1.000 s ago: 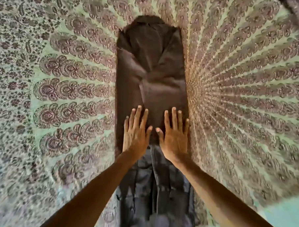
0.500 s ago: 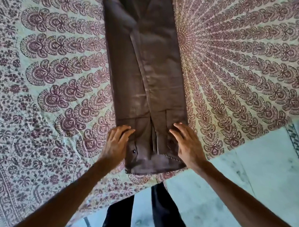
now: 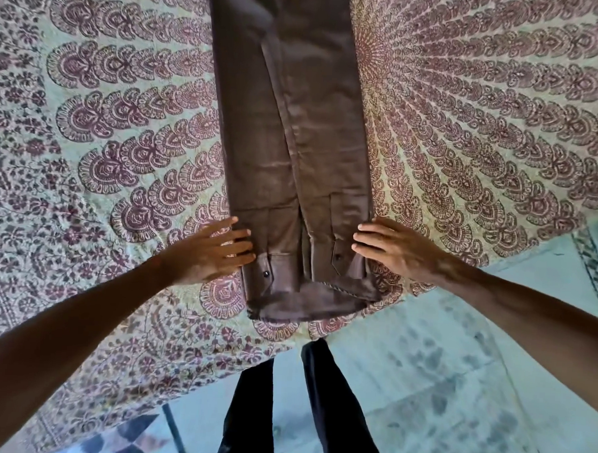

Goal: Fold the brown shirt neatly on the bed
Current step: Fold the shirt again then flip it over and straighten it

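I look down on a bed (image 3: 89, 121) covered in a pale green sheet printed with maroon paisley fans, its near corner ending over a light tiled floor (image 3: 455, 387). The brown shirt (image 3: 294, 140) lies on that sheet as a long narrow strip, both sides folded in to meet along a middle seam, running from 12 o'clock down to the bed's edge at 6 o'clock. Two buttoned cuffs sit at its near end, one on each side of the seam.

My left hand (image 3: 210, 253) rests at 9 o'clock of that near end, fingers (image 3: 235, 239) spread and flat, tips touching the shirt's left edge, gripping nothing. My right hand (image 3: 399, 248) lies at 3 o'clock, fingers loosely extended against the right edge, also holding nothing.

Beyond the shirt the sheet is bare. Below the bed edge, at 6 o'clock, stand dark trouser legs (image 3: 334, 399) on the floor.
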Tool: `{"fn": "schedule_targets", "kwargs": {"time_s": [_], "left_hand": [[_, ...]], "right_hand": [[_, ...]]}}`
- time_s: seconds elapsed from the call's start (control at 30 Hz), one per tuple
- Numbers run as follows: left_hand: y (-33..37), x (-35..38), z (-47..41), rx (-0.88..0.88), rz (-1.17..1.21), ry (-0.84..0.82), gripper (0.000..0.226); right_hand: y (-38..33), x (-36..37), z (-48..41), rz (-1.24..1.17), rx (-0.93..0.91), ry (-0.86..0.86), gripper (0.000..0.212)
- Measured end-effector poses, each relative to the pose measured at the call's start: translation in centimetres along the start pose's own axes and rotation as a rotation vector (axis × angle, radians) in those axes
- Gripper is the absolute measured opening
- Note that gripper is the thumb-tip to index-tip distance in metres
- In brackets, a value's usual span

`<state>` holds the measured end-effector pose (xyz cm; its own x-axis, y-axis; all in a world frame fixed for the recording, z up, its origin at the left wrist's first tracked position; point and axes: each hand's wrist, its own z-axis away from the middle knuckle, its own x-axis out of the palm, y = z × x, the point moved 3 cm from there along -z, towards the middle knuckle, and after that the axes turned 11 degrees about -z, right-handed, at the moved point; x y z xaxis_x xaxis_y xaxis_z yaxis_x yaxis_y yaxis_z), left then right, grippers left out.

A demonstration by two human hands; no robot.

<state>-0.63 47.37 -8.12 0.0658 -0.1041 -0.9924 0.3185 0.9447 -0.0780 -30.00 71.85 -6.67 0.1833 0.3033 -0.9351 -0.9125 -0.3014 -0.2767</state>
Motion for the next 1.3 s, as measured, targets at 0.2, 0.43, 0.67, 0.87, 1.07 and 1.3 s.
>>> {"fn": "schedule_targets", "kwargs": {"time_s": [0.2, 0.43, 0.67, 0.87, 1.07, 1.3], "left_hand": [[0.7, 0.0, -1.5, -0.080, 0.067, 0.108, 0.029], [-3.0, -3.8, -5.9, -1.201, 1.023, 0.436, 0.028], [-12.2, 1.0, -8.2, -1.744, 1.458, 0.200, 0.043], [-12.5, -1.4, -10.0, -1.702, 1.152, 0.122, 0.057], [-15.2, -1.9, -11.3, -1.628, 0.936, 0.237, 0.052], [-19.9, -2.3, -11.6, -1.778, 0.890, 0.383, 0.039]], "right_hand": [[-0.6, -0.7, -1.2, -0.106, 0.051, 0.210, 0.035], [1.6, -4.8, -4.0, -1.124, 0.733, 0.646, 0.017], [10.0, -7.6, -10.0, -1.260, 1.167, 0.783, 0.042], [12.4, -5.9, -11.2, -1.087, 1.189, 0.683, 0.062], [13.3, -6.1, -12.5, -1.080, 1.072, 0.881, 0.042], [15.8, -9.4, -15.9, -1.009, 0.952, 1.090, 0.045]]}}
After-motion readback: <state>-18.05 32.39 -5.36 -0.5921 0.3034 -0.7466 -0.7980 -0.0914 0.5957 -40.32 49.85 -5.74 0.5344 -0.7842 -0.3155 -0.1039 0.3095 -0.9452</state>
